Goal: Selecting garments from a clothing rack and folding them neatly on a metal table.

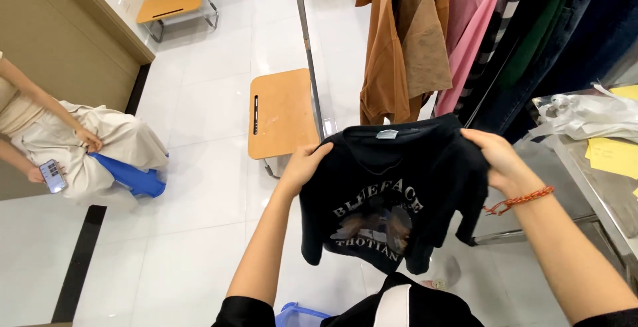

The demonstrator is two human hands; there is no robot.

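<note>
**BLACK T-SHIRT HELD UP BY BOTH SHOULDERS**

**1. Surface & room.** White glossy tile floor (199, 187) w/ a dark strip at far left. Ahead of the hands: a garment rack pole (307, 48) and a row of hung clothes, incl. a brown shirt (392, 54) and a pink garment (473, 28); darker items hang further right. Beyond the left hand (304, 165), on the floor: a low stool w/ orange-brown wood top (282, 114); a 2nd like it (171, 2) sits well beyond. To the right of the right hand (497, 159): a metal bench (598, 187) carrying a crumpled clear plastic bag (585, 115) and yellow paper sheets (615, 156). Far left of the left hand: a seated person in pale clothing (86, 147), holding a phone (52, 175).

**2. Item orientation.** Black t-shirt (392, 194) hangs in the air between both hands, above the floor, touching nothing else. Collar up, hem down; long axis approx. vertical. Printed front, w/ pale lettering and a graphic, faces the camera. Neck label visible at collar top. Shoulder line runs hand to hand, roughly level.

**3. Hands.** Left hand: fingers curled closed, pinching the shoulder fabric at its end of the collar line. Right hand: likewise clenched on the opposite shoulder; a red cord bracelet (518, 201) sits on that wrist. Both arms extended fwd.
</note>
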